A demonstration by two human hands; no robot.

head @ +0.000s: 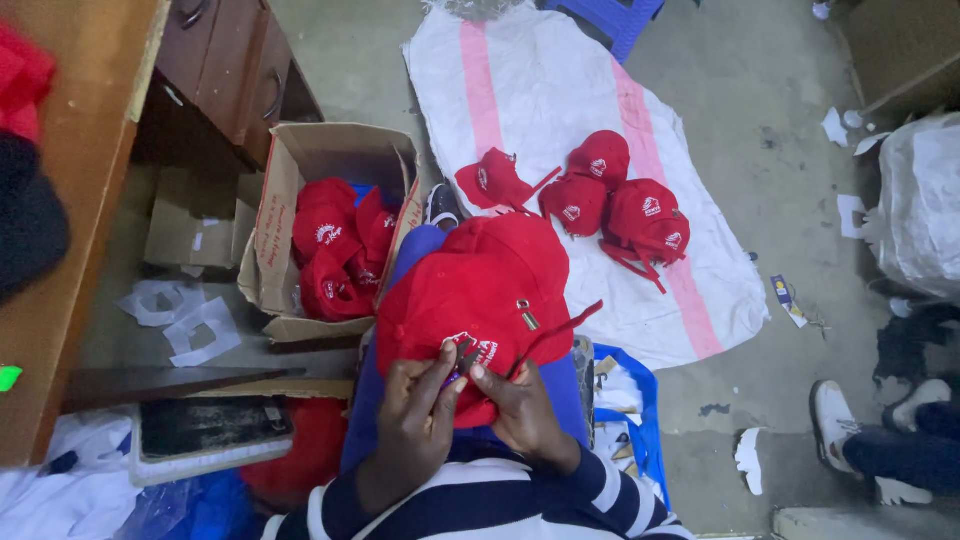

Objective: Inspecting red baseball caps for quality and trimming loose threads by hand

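Left hand [415,420] pinched small snips [462,357] at the red cap [470,290] logo; right hand [520,410] gripped the fabric. Trimming looked underway; finished caps [610,195] lay at one o'clock.

small cap workshop: red caps [610,195] heaped on floor sack [540,90], more in cardboard box [275,215], scraps on concrete.

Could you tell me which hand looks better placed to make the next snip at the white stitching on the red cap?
Probably the left hand: its fingers hold the small snips right at the stitching on the cap. The right hand only grips the cap's edge.
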